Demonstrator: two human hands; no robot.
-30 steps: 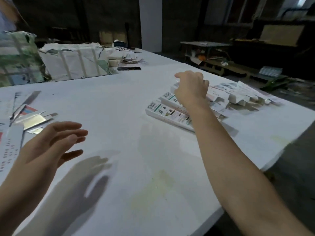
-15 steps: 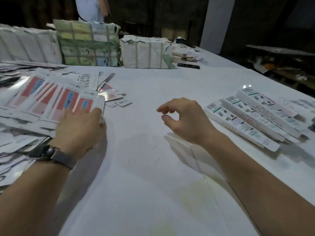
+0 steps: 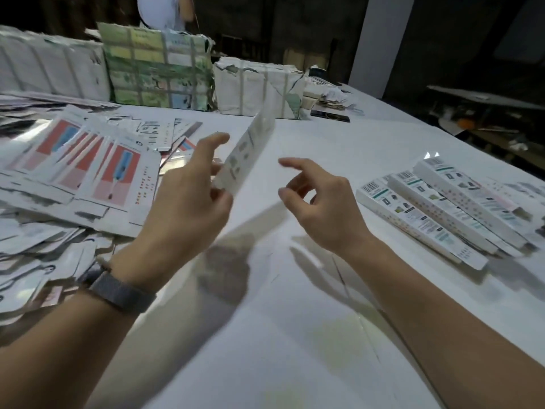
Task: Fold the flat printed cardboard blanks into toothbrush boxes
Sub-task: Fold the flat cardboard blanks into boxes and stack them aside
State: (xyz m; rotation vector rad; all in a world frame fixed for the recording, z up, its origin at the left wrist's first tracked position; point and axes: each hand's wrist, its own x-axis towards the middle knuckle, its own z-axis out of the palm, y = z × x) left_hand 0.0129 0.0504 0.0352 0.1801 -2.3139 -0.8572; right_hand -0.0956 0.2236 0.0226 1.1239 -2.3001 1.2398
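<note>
My left hand (image 3: 188, 202) holds a flat printed cardboard blank (image 3: 246, 153) by its near end, pinched between thumb and fingers. The blank is lifted off the white table (image 3: 280, 335) and slants up and away, blurred by motion. My right hand (image 3: 321, 208) hovers just to the right of the blank with fingers loosely curled, touching nothing. A spread pile of flat blanks (image 3: 88, 169) with red and pink print lies at the left. Several folded toothbrush boxes (image 3: 442, 214) lie side by side at the right.
Strapped paper-wrapped bundles (image 3: 159, 72) stand along the table's far edge, with a black phone (image 3: 330, 116) and paper scraps beside them. A person (image 3: 165, 10) stands behind the bundles. The table's right edge drops to a dark floor with clutter.
My left hand has lifted one blank off the left pile and brought it toward the middle. My right hand came back from the folded boxes and now hovers beside the blank.
</note>
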